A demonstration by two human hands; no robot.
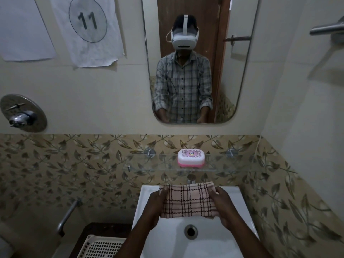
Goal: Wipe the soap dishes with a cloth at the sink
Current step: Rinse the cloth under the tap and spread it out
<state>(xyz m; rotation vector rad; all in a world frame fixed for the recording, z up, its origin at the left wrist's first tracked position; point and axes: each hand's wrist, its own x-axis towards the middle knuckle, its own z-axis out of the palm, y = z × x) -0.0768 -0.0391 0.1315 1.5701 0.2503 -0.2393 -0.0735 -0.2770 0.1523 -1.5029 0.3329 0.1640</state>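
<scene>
Above the white sink [147, 198], both hands hold a folded checked cloth [188, 201] flat between them. The left hand [155, 205] grips its left edge with curled fingers, and the right hand [223, 206] grips its right edge the same way. One soap dish [191, 157], white with a pink base and closed lid, stands on the glass shelf [232, 165] behind the sink, well apart from the cloth
</scene>
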